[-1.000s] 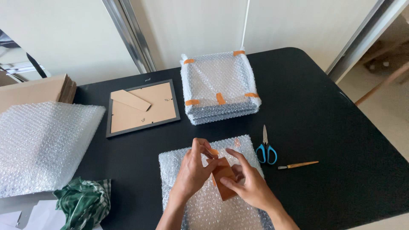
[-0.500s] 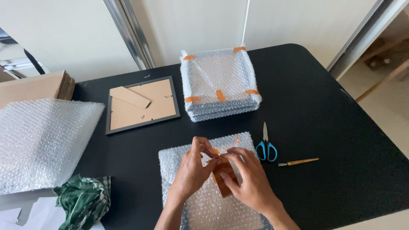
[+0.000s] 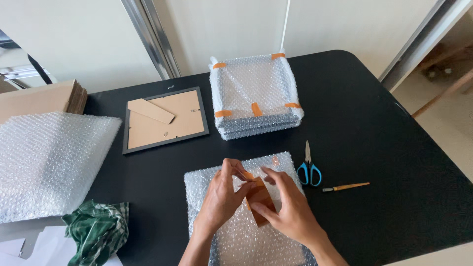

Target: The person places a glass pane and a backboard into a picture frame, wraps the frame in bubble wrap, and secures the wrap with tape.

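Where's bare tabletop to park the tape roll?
Widest bare patch: right of the scissors and small brush, out to the table edge. Narrower strip between picture frame and bubble-wrapped parcel. Left side crowded.

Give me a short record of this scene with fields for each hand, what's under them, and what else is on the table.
left hand: pinching brown tape
right hand: gripping the same tape
under hands: bubble-wrapped flat package
right of it: blue-handled scissors, thin brush
behind: stack of wrapped packages, picture frame face down
left: bubble wrap sheets, green cloth
surface: black table
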